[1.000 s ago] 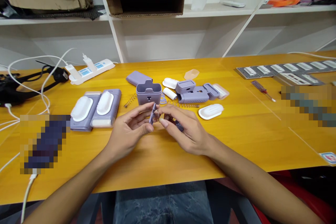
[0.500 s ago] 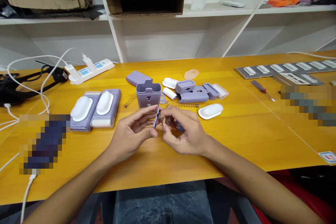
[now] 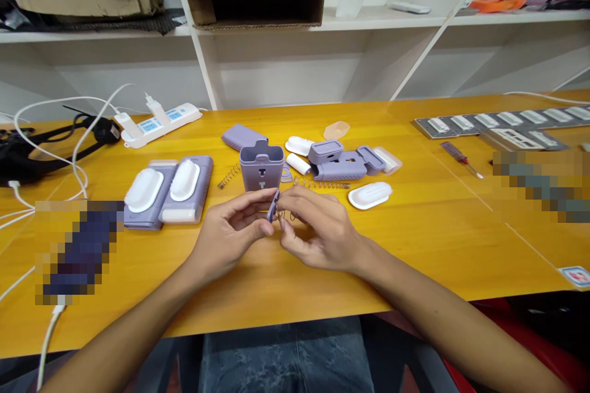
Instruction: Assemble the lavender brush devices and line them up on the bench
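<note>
My left hand [image 3: 230,227] grips a thin purple plastic plate [image 3: 273,207] by its edges, holding it on edge above the table. Close against the plate, my right hand [image 3: 320,224] pinches a thin metal coil spring [image 3: 282,216]; the fingers partly hide it. Just beyond the hands stands an open purple housing [image 3: 262,163] with T-shaped slots. A loose spring [image 3: 228,176] lies to its left and another spring [image 3: 332,184] to its right. Past my right hand rests a white bristled brush head [image 3: 370,194].
At left lie two purple cases with white brush heads [image 3: 187,187], a power strip [image 3: 161,124] and white cables. More purple parts [image 3: 338,166] sit behind the hands. A screwdriver [image 3: 461,158] and a metal strip with white pieces [image 3: 500,120] are at right.
My right hand has shifted slightly left, bringing the spring up to the purple plate. The left hand stays nearly in place. A dark purple bit seen under the right hand no longer shows.
</note>
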Available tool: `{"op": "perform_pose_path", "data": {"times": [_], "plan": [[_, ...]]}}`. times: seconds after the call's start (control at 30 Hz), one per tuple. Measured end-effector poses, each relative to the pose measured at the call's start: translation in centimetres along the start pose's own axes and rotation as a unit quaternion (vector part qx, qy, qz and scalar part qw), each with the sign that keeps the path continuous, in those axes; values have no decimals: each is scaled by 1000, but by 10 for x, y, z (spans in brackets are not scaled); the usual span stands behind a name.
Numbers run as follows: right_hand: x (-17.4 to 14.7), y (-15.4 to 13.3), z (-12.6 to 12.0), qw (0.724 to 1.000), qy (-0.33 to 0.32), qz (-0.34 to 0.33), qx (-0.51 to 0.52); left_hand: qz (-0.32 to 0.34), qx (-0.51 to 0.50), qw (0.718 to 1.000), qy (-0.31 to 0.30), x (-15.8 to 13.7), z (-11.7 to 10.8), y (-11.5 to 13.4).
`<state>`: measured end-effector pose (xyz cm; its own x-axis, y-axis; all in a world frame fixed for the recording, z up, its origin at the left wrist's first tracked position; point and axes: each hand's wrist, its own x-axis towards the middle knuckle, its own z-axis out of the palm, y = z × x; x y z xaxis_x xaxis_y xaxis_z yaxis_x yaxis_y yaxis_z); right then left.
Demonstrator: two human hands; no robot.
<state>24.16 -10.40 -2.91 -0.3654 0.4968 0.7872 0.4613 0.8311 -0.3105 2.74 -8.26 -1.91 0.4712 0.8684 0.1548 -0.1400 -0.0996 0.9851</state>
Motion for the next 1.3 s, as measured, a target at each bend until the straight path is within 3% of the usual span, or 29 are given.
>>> {"op": "perform_pose_path", "data": {"times": [0.23, 0.67, 0.93, 1.1, 1.3], "plan": [[-3, 3, -1, 992, -33, -45, -115, 4, 19, 1000, 1, 0, 0, 3], [0, 2, -5, 947, -41, -148, -282, 78, 107, 991, -7, 2, 1, 9], [1, 0, -5, 950, -37, -134, -280, 109, 90, 989, -41, 3, -2, 6], [2, -1, -7, 956, -40, -124, -262, 100, 97, 990, -23, 3, -2, 8], [4, -2, -9, 942, -44, -143, -300, 94, 102, 990, -13, 2, -3, 7]]}}
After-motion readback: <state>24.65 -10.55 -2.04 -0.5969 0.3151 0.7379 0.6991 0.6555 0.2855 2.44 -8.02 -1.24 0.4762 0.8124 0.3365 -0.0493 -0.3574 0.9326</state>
